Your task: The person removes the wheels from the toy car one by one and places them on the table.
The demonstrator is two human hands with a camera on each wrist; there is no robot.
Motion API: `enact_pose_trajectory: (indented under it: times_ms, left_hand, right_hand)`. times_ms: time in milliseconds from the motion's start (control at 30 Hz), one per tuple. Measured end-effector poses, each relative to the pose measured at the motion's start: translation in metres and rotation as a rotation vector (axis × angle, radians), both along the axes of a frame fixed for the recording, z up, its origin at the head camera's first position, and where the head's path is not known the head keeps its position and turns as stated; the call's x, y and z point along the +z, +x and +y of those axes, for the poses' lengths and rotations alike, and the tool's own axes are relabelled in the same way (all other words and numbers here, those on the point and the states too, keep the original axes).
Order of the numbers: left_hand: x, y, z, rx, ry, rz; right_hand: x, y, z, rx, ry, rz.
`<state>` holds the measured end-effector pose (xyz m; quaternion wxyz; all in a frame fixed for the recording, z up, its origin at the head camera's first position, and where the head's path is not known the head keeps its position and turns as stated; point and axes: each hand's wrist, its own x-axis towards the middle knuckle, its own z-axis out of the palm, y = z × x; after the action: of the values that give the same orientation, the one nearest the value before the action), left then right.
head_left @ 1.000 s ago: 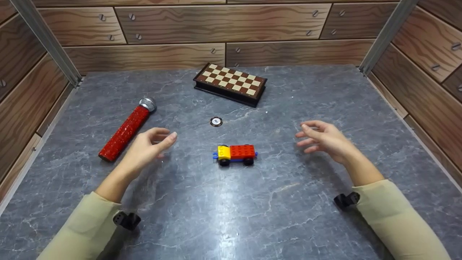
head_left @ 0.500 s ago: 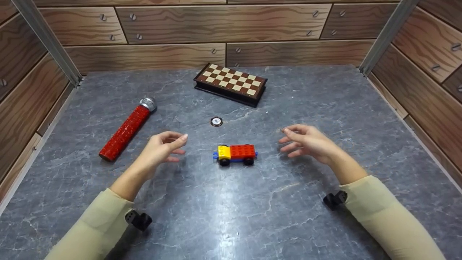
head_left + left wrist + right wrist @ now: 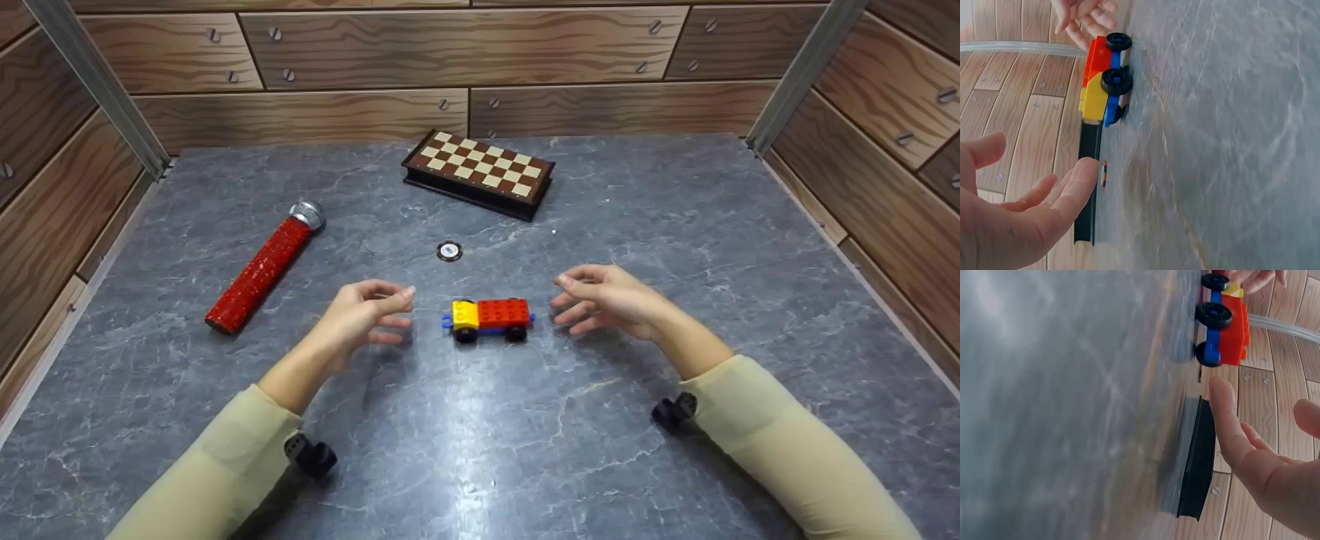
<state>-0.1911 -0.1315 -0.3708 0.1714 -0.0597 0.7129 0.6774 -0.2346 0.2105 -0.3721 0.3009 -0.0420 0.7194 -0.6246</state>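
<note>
A toy car [image 3: 491, 315] of yellow and red building bricks, with a blue base and black wheels, stands on the table between the two hands. To its left my left hand [image 3: 364, 319] hovers with relaxed fingers, thumb toward the car, holding nothing. On the other side my right hand [image 3: 611, 304] faces it, fingers loosely spread and a small gap from the car's blue rear hook. The left wrist view shows the car [image 3: 1103, 81] beyond the fingertips. From the right wrist, the car's red end [image 3: 1233, 332] appears just ahead of the fingers.
A round poker chip [image 3: 449, 251] lies behind the car. Farther back is a folded chessboard box [image 3: 480, 172]. A glittery red microphone [image 3: 262, 270] with a silver head lies at the left. Wood-patterned walls [image 3: 465, 45] enclose the grey marbled table [image 3: 480, 420].
Both hands have moved inward toward the toy car, the left to the right and the right to the left. The car, chip, chessboard box and microphone have stayed in place.
</note>
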Motion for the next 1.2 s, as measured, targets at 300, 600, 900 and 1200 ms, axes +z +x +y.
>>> enact_pose_trajectory:
  times_ms: [300,600,900,1200]
  left_hand:
    - [-0.009,-0.002,0.016,-0.021,0.018,-0.04]
    - [-0.02,-0.006,0.028,-0.009,0.076,-0.107]
    - [-0.026,-0.006,0.036,-0.01,0.083,-0.112]
    - [-0.033,-0.007,0.045,0.004,0.099,-0.094]
  right_hand:
    - [-0.005,0.0,-0.015,0.027,0.001,-0.049]
    - [-0.008,0.002,-0.025,0.03,0.018,-0.097]
    - [-0.008,0.0,-0.033,0.033,0.034,-0.091]
    - [-0.007,0.001,-0.039,0.047,0.027,-0.087]
